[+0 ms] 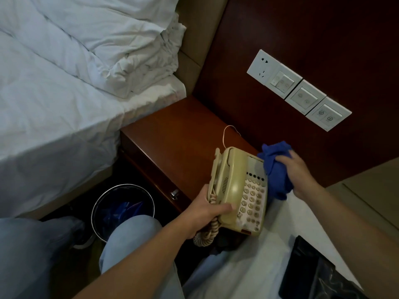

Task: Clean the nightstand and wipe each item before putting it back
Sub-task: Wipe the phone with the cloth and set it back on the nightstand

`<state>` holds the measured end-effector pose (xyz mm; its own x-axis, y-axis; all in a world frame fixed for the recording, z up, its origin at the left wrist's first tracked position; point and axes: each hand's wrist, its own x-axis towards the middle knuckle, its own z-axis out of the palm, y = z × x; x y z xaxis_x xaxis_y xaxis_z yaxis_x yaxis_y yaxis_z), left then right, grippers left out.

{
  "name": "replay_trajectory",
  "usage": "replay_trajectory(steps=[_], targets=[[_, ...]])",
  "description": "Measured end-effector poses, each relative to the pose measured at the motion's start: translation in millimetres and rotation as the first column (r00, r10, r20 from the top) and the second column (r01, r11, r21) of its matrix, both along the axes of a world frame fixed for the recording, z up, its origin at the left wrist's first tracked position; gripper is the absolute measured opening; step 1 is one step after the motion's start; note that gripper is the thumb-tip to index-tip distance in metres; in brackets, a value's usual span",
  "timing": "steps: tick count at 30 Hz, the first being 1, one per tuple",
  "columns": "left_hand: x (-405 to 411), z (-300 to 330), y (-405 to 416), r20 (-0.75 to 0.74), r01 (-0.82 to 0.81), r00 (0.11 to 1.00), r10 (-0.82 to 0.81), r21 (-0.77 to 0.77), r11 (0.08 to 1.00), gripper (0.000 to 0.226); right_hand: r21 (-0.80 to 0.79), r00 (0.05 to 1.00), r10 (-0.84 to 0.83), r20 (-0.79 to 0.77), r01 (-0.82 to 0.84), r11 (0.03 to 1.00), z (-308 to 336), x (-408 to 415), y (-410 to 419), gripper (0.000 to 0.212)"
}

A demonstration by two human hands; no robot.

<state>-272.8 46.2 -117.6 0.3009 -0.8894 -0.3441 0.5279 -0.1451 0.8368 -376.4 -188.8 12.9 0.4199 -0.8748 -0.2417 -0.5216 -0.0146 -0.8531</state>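
Observation:
A beige corded telephone (237,190) is held tilted above the front right corner of the dark wooden nightstand (172,137). My left hand (207,214) grips its lower left side, over the handset and the coiled cord (205,234). My right hand (300,173) holds a bunched blue cloth (276,167) pressed against the phone's right edge beside the keypad. A thin white cable (226,134) runs from the phone's back onto the nightstand top.
A bed with white bedding (64,83) lies to the left. A round bin (123,212) with a dark liner stands on the floor below the nightstand. Wall switches and a socket (298,89) sit on the panel behind. A second white bed (248,272) carries a black object (302,272).

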Motion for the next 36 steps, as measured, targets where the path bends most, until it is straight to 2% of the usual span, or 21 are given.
replay_trajectory(steps=[1, 3, 5, 6, 8, 10, 12, 17, 19, 21, 25, 28, 33, 36], targets=[[0, 1, 1, 0.025, -0.004, 1.000, 0.004, -0.010, 1.000, 0.076, -0.054, 0.995, 0.064, -0.070, -0.068, 0.996, 12, 8, 1, 0.023], [1, 5, 2, 0.060, -0.019, 0.998, 0.020, -0.028, 0.999, 0.078, -0.198, 0.930, 0.227, -0.290, -0.291, 0.936, 27, 24, -3, 0.018], [2, 9, 4, 0.120, -0.026, 0.992, 0.030, -0.036, 0.999, 0.078, -0.255, 0.775, 0.351, -0.526, -0.537, 0.804, 40, 43, -1, 0.022], [2, 11, 5, 0.167, -0.020, 0.986, 0.024, -0.030, 0.999, 0.079, -0.231, 0.708, 0.405, -0.579, -0.619, 0.751, 47, 53, 2, 0.022], [2, 13, 8, 0.241, 0.004, 0.971, 0.003, -0.027, 1.000, 0.080, -0.135, 0.619, 0.500, -0.606, -0.699, 0.702, 63, 75, 14, 0.020], [1, 15, 10, 0.249, 0.007, 0.968, 0.003, -0.037, 0.999, 0.082, -0.053, 0.539, 0.567, -0.622, -0.752, 0.657, 79, 95, 27, 0.018], [2, 17, 12, 0.239, -0.011, 0.971, 0.024, -0.057, 0.998, 0.082, -0.029, 0.519, 0.611, -0.599, -0.775, 0.631, 93, 107, 34, 0.015], [4, 25, 12, 0.329, -0.068, 0.941, 0.078, -0.041, 0.997, 0.086, -0.042, 0.563, 0.627, -0.538, -0.761, 0.648, 109, 118, 34, 0.020], [3, 27, 12, 0.298, -0.083, 0.950, 0.096, -0.057, 0.995, 0.082, -0.050, 0.582, 0.612, -0.536, -0.745, 0.665, 105, 118, 30, 0.013], [2, 28, 12, 0.248, -0.078, 0.964, 0.095, -0.076, 0.994, 0.076, -0.038, 0.627, 0.581, -0.518, -0.696, 0.717, 100, 115, 23, 0.015], [2, 28, 16, 0.078, -0.064, 0.994, 0.071, -0.093, 0.994, 0.064, 0.033, 0.730, 0.490, -0.476, -0.542, 0.840, 88, 93, -2, 0.028], [4, 28, 19, 0.003, -0.050, 0.999, 0.051, -0.106, 0.993, 0.064, 0.066, 0.830, 0.383, -0.406, -0.391, 0.918, 80, 69, -12, 0.018], [5, 30, 18, -0.056, -0.051, 0.997, 0.044, -0.117, 0.992, 0.067, 0.100, 0.911, 0.261, -0.319, -0.241, 0.965, 69, 30, -26, 0.014], [5, 32, 17, -0.077, -0.073, 0.995, 0.063, -0.133, 0.988, 0.066, 0.181, 0.959, 0.130, -0.250, -0.086, 0.980, 66, 8, -27, 0.019]])
